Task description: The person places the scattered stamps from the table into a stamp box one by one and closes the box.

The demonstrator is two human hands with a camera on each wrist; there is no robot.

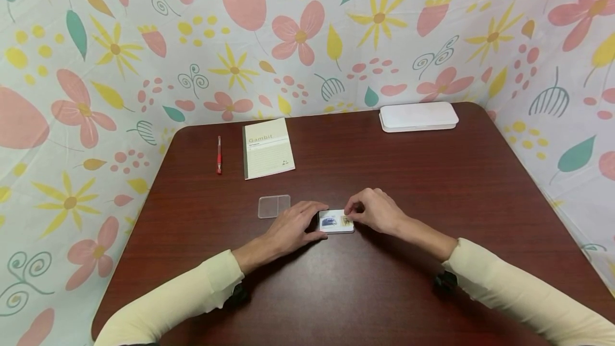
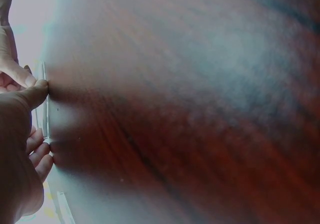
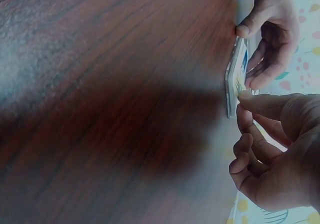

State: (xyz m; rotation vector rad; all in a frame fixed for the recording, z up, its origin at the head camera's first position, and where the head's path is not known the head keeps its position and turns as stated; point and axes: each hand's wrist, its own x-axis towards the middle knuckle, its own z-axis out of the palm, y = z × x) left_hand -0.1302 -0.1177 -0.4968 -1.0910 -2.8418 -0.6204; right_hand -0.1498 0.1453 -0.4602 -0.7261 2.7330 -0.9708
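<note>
A small flat white case (image 1: 338,228) with a clear rim lies on the table. Its upper face carries a blue picture (image 1: 329,221) on the left and a small yellowish stamp-like piece (image 1: 345,221) on the right. My left hand (image 1: 294,223) holds the case's left end, thumb at the near edge and fingers at the far one. With thumb and forefinger together, my right hand (image 1: 378,211) pinches the yellowish piece at the case's right end; in the right wrist view the fingertips (image 3: 245,96) partly hide it.
A clear plastic lid (image 1: 268,207) with a dividing line lies left of the case, beside my left hand. Farther back are a red pen (image 1: 219,156), a cream notebook (image 1: 269,154) and a white oblong box (image 1: 419,116). Patterned cloth (image 1: 298,41) hangs behind the brown table (image 1: 346,292).
</note>
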